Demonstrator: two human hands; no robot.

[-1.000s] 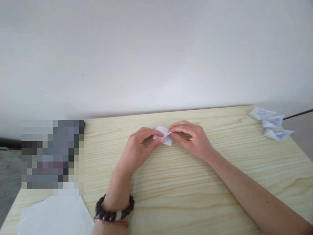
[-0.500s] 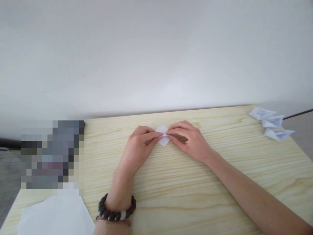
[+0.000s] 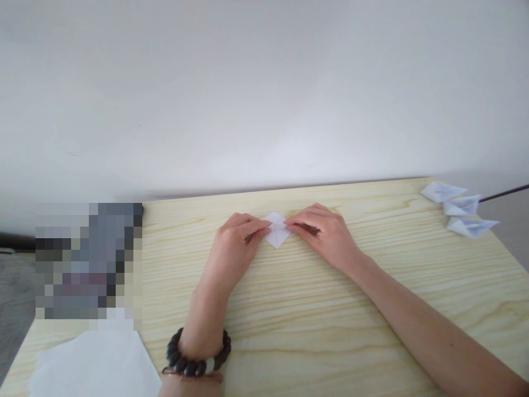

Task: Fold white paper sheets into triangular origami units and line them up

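A pale, evenly lit wall [image 3: 264, 99] fills the upper frame behind a light wood-grained counter [image 3: 309, 325]; a grey surface [image 3: 14, 298] shows lower left.

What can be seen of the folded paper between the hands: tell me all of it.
The folded paper is small, white and roughly diamond-shaped, with one corner toward the person and a line down its near half. The left hand pinches its left side, the right hand its right, so the fingers cover both side corners. It is toward the far edge of the table; whether it touches the surface, I cannot tell.
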